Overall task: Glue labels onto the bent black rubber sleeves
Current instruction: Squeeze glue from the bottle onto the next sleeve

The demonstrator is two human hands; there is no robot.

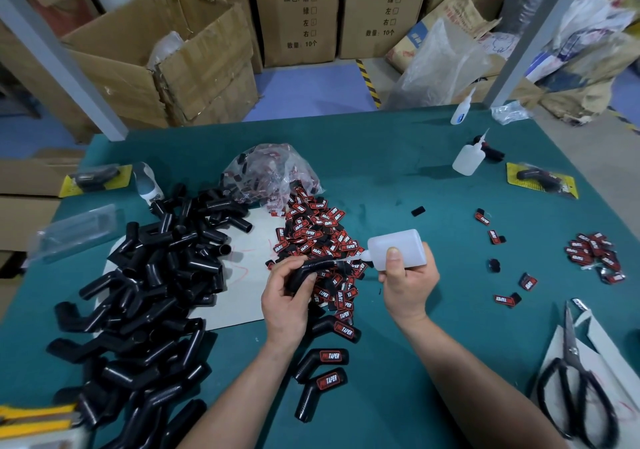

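A bent rubber sleeve [313,266] is gripped in the left hand [285,298], a glue bottle [401,242] in the right hand [408,284].

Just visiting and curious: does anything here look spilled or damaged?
Yes: labels spill from the plastic bag in a loose heap, with a few strays scattered to the right, and the cardboard box behind the table is ripped.
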